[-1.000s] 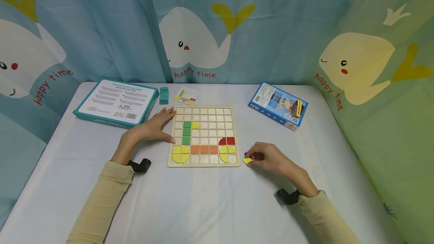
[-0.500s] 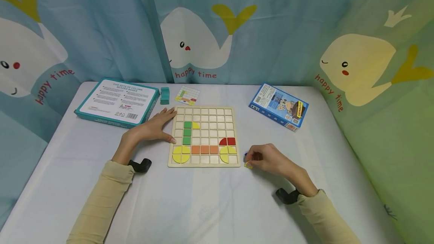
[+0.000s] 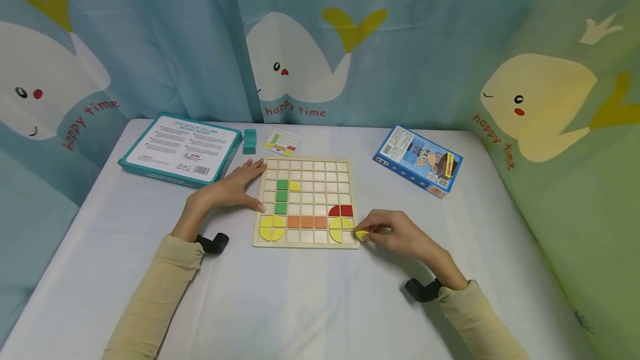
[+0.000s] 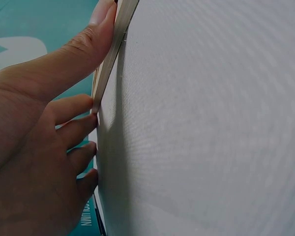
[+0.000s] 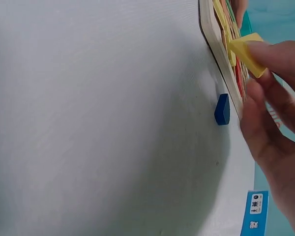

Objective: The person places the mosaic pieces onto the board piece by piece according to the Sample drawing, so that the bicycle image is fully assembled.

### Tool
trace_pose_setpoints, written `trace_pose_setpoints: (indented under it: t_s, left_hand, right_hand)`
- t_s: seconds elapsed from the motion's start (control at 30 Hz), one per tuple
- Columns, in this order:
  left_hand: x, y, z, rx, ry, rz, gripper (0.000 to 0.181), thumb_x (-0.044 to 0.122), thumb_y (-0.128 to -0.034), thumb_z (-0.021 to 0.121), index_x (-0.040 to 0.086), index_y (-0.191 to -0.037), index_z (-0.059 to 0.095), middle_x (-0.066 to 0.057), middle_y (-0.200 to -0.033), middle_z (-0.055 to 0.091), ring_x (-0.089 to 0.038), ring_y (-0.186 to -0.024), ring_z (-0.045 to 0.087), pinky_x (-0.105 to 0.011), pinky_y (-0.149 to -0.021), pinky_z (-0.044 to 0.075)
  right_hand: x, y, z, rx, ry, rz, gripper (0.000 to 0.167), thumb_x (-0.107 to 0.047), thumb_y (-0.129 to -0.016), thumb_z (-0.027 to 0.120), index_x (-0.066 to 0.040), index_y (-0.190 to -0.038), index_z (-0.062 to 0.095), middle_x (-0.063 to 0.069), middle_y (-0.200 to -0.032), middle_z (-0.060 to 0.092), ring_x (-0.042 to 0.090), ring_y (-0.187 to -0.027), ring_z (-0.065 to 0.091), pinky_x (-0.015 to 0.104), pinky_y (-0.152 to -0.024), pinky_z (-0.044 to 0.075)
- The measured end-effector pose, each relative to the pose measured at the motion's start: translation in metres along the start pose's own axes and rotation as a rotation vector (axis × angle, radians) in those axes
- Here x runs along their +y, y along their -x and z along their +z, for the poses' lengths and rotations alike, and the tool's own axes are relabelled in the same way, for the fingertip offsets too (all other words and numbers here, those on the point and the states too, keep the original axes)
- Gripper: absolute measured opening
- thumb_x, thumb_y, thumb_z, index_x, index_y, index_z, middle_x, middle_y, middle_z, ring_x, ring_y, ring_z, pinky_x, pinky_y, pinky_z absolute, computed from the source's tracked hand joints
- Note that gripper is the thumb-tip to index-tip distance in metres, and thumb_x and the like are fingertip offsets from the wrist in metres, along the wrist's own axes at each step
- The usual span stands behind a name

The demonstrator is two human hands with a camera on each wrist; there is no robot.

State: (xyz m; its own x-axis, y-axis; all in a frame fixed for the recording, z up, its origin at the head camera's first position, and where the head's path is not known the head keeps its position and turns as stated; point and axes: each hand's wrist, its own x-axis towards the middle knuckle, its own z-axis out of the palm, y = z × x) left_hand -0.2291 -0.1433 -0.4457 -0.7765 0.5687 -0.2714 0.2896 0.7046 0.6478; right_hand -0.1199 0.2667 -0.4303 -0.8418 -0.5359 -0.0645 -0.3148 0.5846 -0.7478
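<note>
A wooden grid board (image 3: 318,186) lies mid-table. Green and orange squares, a red square and quarter-round, and yellow quarter-rounds fill some of its cells. My left hand (image 3: 230,189) rests against the board's left edge, fingers fairly straight and thumb touching the rim. Between thumb and fingers, my right hand (image 3: 400,233) pinches a yellow quarter-round piece (image 5: 246,53) at the board's lower right edge. The yellow circle beside it shows three quarters in place. In the right wrist view a blue piece (image 5: 222,110) stands on the cloth by the board.
Behind the board lie a small pattern card (image 3: 283,142) and a teal block (image 3: 249,142). A teal-edged flat box (image 3: 185,149) is at the back left, and a blue box (image 3: 419,159) at the back right. A whale-print curtain (image 3: 410,71) stands behind the table.
My right hand has raised the yellow piece off the cloth and brought it left to the board's edge. The left hand keeps its place on the board; the head view has shifted slightly.
</note>
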Motion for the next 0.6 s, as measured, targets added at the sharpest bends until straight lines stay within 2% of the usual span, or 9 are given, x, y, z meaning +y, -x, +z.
trace_pose_setpoints:
  t_s: [0.2,0.47,0.6]
  left_hand:
    - [0.000,-0.003,0.001,0.000,-0.001,-0.003,0.109,0.036,-0.0843,0.085,0.005,-0.165,0.018,-0.014,-0.174,0.009,-0.040,-0.160,-0.002,-0.061,-0.128,0.005]
    - [0.002,-0.001,0.000,0.003,0.014,0.013,0.109,0.032,-0.0833,0.086,0.001,-0.164,0.019,-0.017,-0.173,0.010,-0.041,-0.160,-0.002,-0.059,-0.129,0.004]
    - [0.002,0.001,-0.001,0.005,0.017,0.004,0.109,0.032,-0.0833,0.086,0.001,-0.164,0.019,-0.017,-0.173,0.010,-0.042,-0.160,-0.002,-0.061,-0.128,0.004]
  right_hand:
    - [-0.001,-0.004,0.003,0.025,-0.013,0.054,0.016,0.002,-0.091,0.073,-0.011,-0.100,0.077,0.003,-0.095,0.071,0.011,-0.082,0.056,0.022,-0.070,0.051]
    - [0.001,-0.008,0.009,0.030,-0.093,0.061,0.021,0.004,-0.092,0.070,-0.005,-0.112,0.073,0.006,-0.096,0.070,0.015,-0.083,0.062,0.021,-0.075,0.057]
    - [0.000,-0.011,0.012,0.035,-0.091,0.093,0.015,0.000,-0.094,0.070,-0.005,-0.107,0.075,0.006,-0.093,0.072,0.013,-0.077,0.064,0.022,-0.073,0.058]
